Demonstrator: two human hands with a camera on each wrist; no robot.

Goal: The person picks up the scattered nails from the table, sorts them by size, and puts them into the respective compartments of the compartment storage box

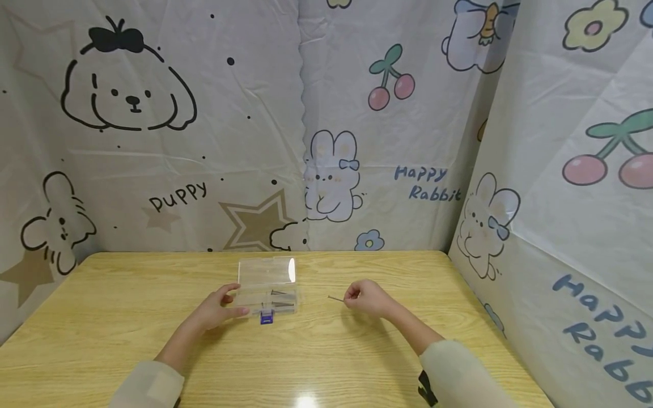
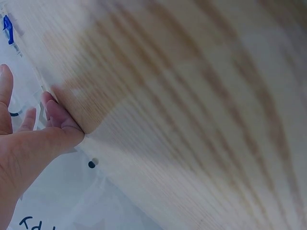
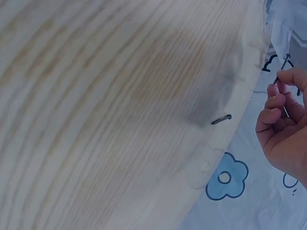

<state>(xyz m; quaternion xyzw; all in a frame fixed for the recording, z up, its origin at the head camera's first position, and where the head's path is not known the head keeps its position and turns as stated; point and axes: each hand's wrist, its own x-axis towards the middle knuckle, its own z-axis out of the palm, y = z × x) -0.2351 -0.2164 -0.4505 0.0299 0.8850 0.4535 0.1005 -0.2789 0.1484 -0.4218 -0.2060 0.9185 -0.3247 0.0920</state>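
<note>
A clear plastic box (image 1: 246, 300) with its lid (image 1: 266, 271) raised stands on the table and has a blue latch (image 1: 267, 317) at its front. Several thin dark screws (image 1: 282, 304) lie in its right compartments. My left hand (image 1: 216, 310) grips the box's left end, thumb at the front corner and fingers farther back. To the right of the box, my right hand (image 1: 368, 298) pinches a long thin screw (image 1: 335, 298) between thumb and fingertips, its head pointing left toward the box. Another screw (image 3: 221, 119) lies on the table near the right hand in the right wrist view.
The wood-grain table (image 1: 316, 357) ends at a printed cloth (image 1: 245, 136) hung behind it. A second cloth side (image 1: 561, 226) hangs along the right edge. The blue latch (image 2: 8, 29) also shows at the left wrist view's corner.
</note>
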